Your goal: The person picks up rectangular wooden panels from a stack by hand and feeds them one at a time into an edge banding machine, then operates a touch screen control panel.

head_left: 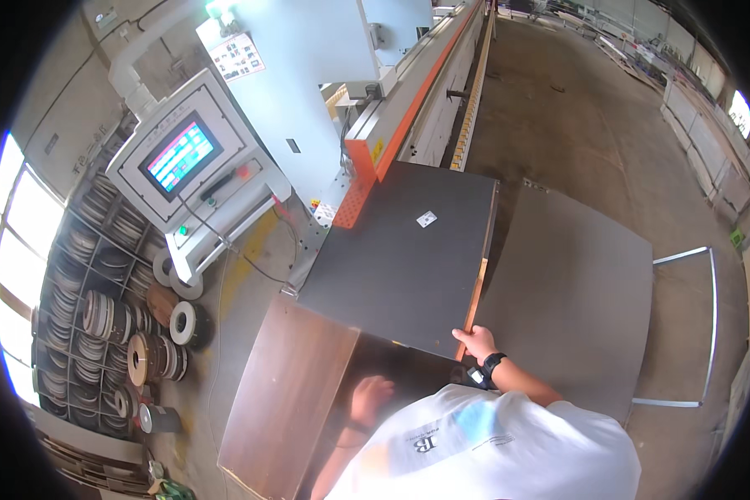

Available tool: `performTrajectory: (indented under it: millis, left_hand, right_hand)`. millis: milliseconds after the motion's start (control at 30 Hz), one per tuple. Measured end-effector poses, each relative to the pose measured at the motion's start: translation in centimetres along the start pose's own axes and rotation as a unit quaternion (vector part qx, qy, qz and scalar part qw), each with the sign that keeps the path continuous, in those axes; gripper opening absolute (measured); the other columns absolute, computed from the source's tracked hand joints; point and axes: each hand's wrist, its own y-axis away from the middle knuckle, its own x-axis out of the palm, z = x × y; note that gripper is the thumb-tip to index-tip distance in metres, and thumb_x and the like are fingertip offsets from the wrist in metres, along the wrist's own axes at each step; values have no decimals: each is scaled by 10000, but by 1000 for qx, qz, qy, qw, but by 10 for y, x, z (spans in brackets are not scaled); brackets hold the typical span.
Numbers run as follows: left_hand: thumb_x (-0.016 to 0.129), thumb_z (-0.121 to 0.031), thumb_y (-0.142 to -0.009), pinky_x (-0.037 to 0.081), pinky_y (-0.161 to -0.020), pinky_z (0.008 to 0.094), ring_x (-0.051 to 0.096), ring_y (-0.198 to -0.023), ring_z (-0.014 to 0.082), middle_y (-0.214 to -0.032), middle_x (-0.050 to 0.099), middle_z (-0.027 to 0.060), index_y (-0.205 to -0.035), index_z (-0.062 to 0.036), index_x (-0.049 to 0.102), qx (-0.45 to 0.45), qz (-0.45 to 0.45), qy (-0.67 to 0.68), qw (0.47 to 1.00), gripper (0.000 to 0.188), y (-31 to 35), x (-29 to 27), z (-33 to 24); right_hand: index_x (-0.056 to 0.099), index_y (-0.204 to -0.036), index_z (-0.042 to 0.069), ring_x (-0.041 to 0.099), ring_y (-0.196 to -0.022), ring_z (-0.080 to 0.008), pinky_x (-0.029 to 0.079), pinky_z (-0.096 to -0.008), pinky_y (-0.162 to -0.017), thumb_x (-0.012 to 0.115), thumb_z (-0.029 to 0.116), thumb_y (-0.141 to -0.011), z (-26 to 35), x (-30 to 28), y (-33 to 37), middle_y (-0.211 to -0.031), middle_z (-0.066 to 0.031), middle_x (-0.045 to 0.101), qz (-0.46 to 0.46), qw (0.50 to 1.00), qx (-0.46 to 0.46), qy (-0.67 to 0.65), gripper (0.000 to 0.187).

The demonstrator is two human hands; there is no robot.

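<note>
A dark grey panel [400, 250] with a small white label [426, 219] on top reaches from the machine's orange guard [358, 185] toward me. My right hand [477, 342], with a black watch on the wrist, grips this panel at its near right corner, thumb on top. The fingers below the edge are partly hidden. Near the panel's front edge, my left hand [371, 400] hangs over a dark surface, close to a brown wood-grain panel [292, 367]. Its fingers look curled but are smeared, and I see nothing in them.
A grey-brown panel [571, 283] lies to the right, beside a metal frame [712, 325]. At left stand a control console [165, 154] with a lit screen, a hanging cable, and a rack of edge-banding rolls [92, 242]. The long machine bed [429, 92] runs away ahead.
</note>
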Motion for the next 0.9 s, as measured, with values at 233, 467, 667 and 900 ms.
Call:
performTrajectory:
  millis: [233, 467, 667, 900]
  left_hand:
    - [691, -215, -1116, 624, -911, 357, 755, -1026, 221, -1156, 789, 157, -1317, 10, 687, 48, -24, -22, 998, 302, -1, 34, -28]
    - [709, -183, -1090, 615, -842, 335, 765, -962, 205, -1031, 789, 94, -1174, -25, 725, 169, -123, -62, 976, 179, -3, -31, -111]
    - [669, -221, -1125, 573, -823, 302, 745, -944, 166, -1158, 811, 119, -1208, -24, 724, 325, -186, -192, 907, 221, -16, -143, -230]
    - [748, -220, -1056, 599, -815, 357, 780, -883, 227, -1017, 822, 107, -1196, -46, 758, 487, -334, -417, 691, 224, -57, -222, -398]
  right_hand:
    - [768, -1007, -25, 681, -720, -171, 570, -367, -670, 927, 430, -911, 28, -20, -59, -871, -75, 748, -11, 999, -34, 22, 492]
    - [764, -967, 27, 655, -669, -135, 534, -347, -584, 908, 420, -940, 36, -31, -118, -819, -23, 707, -17, 996, -67, -47, 420]
    - [760, -1125, 36, 709, -697, -112, 505, -263, -535, 783, 394, -1061, -11, -66, -132, -873, -28, 746, -21, 996, -43, -74, 365]
    - [676, -1123, 61, 685, -634, -140, 478, -285, -470, 671, 383, -1111, -123, -121, -44, -842, -47, 749, -143, 984, 107, 2, 323]
